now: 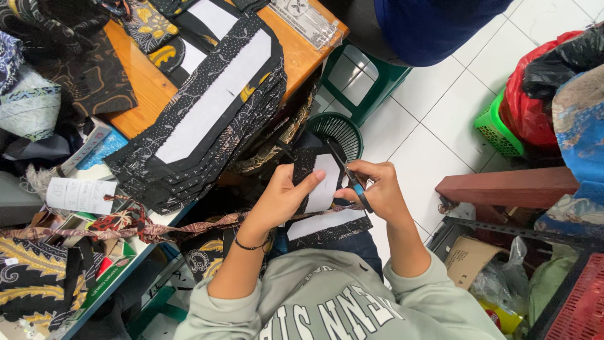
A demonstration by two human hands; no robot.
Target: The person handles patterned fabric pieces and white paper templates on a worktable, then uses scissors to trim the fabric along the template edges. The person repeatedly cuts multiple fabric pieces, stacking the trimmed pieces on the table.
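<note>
Sleeves of a grey sweatshirt (340, 308) fill the near edge of the view, and both arms reach up from them to a small fabric piece (318, 182), black patterned cloth with a white backing, held above the lap. Left hand (280, 198), a dark band at its wrist, is closed lightly on that piece, thumb laid flat across the white face and the fingers behind it. Right hand (376, 189), just right of the piece, is curled shut around the handles of dark scissors (349, 176), whose blades point up along the piece's right edge. A second white-backed strip (327, 225) lies just below the piece, on the lap. Beyond the piece stands a dark green mesh basket (340, 131) on the white tiled floor. Up and left of the piece, a stack of matching black and white cut pieces (207, 107) rests on an orange wooden table (141, 88).
</note>
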